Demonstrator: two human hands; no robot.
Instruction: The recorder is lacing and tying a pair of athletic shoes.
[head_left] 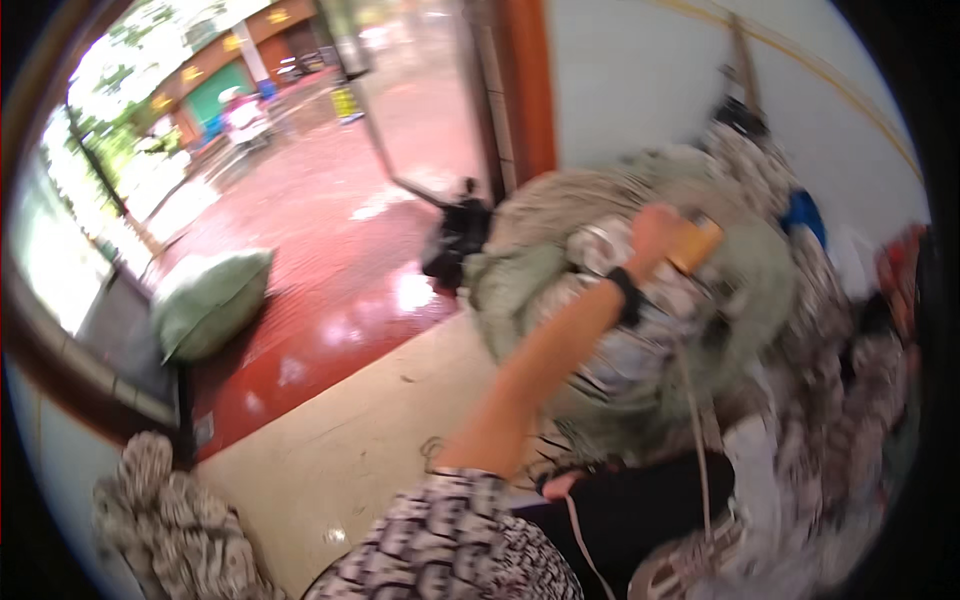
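My left hand [653, 232] reaches across an open green sack [478, 290] and is closed on a small, flat yellow thing [697, 245]. Motion blur hides what kind of thing it is; its upper end looks dark. A black band circles the wrist, and a patterned black-and-white sleeve [440, 520] covers the upper arm. Below the hand, white and grey crumpled cloth [620, 350] fills the sack. My right hand is not in view.
Patterned cloth is heaped on the right [850, 400] and at lower left [180, 520]. A dark-trousered leg [640, 505] lies near the sack, with pale cords nearby. A full green sack [210, 300] lies outside the doorway; a black bundle [458, 235] is by the door frame.
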